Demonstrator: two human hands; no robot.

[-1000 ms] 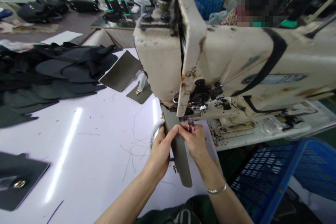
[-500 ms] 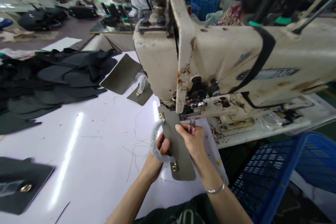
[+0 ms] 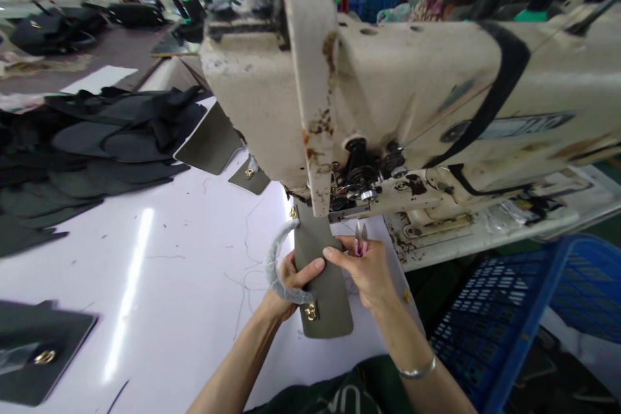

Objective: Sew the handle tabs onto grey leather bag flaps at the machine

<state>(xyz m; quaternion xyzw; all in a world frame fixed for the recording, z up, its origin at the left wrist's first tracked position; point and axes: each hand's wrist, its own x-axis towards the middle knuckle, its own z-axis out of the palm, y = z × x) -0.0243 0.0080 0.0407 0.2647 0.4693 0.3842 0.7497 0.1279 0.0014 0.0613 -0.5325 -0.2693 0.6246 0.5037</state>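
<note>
2 gold clips (image 3: pixel 310 312) hold the handle (image 3: pixel 272 266) on the flap (image 3: pixel 327 304), which is over the bench (image 3: pixel 189 323), but the machine (image 3: pixel 262 110) hides the far end, so I cannot tell what is sewn or left there. The flap's long side points away toward the machine, leaning a bit left. With a pinching grip, the left hand (image 3: pixel 292 277) has its left edge and the right hand (image 3: pixel 371 272) its right edge, plus snips (image 3: pixel 359 246).

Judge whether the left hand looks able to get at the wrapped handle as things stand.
Probably yes: the left hand grips the gray-green panel beside the wrapped handle, partly within its loop, and nothing visible blocks the way.
</note>
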